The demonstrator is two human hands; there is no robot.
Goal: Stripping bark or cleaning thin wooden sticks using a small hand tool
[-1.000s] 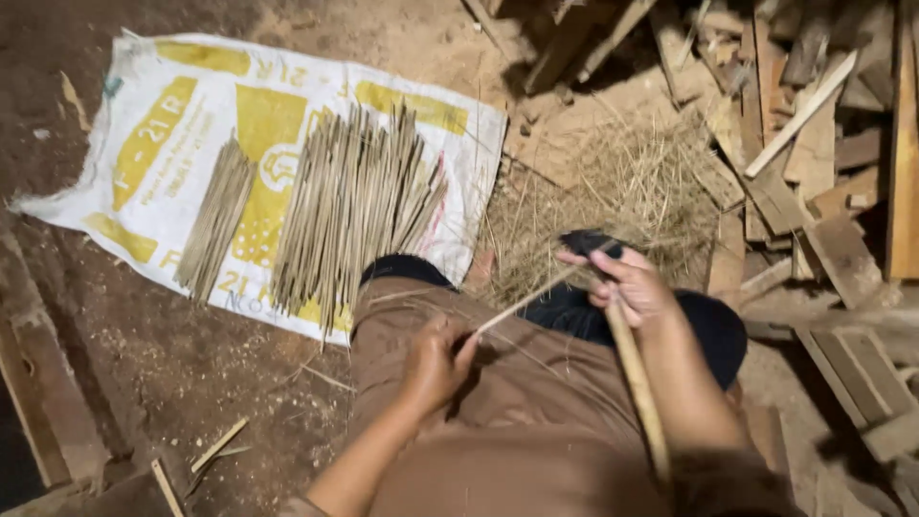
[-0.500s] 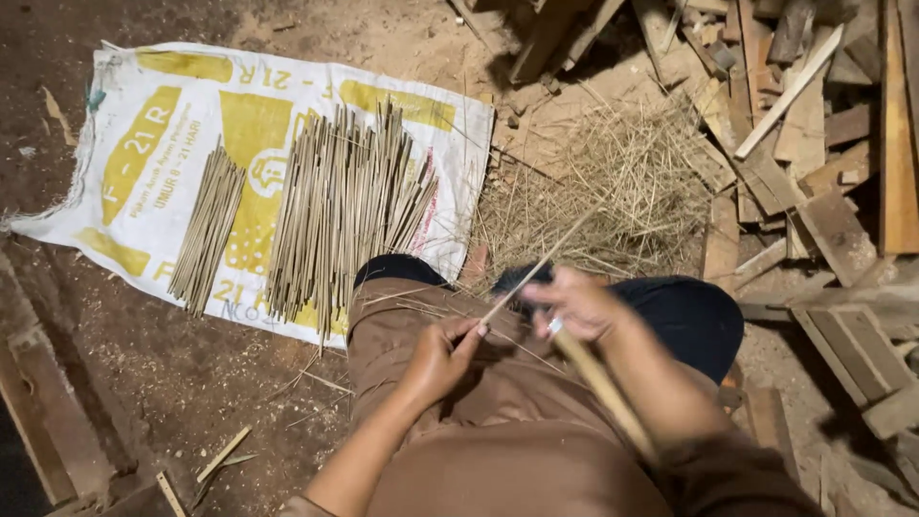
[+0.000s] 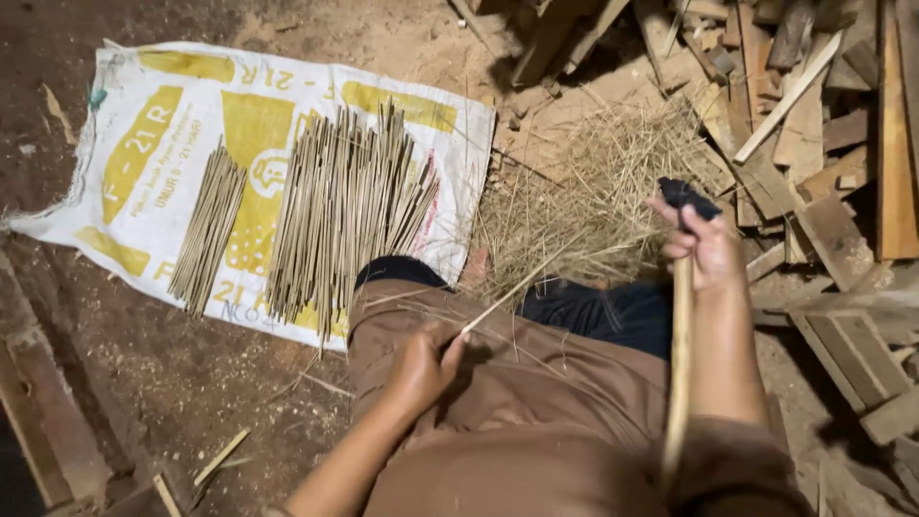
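Note:
My left hand (image 3: 421,369) rests on my brown-trousered thigh and pinches the near end of a thin bamboo stick (image 3: 522,284) that slants up to the right. My right hand (image 3: 706,244) is raised off to the right, closed on a long-handled knife (image 3: 680,364); its dark blade end shows above my fingers and its pale handle runs back along my forearm. The blade is clear of the stick.
A white and yellow woven sack (image 3: 172,163) lies on the dirt floor, bearing a small bundle of sticks (image 3: 209,230) and a larger pile of sticks (image 3: 349,215). Shavings (image 3: 593,191) are heaped ahead of my knees. Scrap wood planks (image 3: 823,144) are stacked at right.
My right hand with the knife has swung up and out to the right, away from the stick. My left hand keeps the stick on my thigh.

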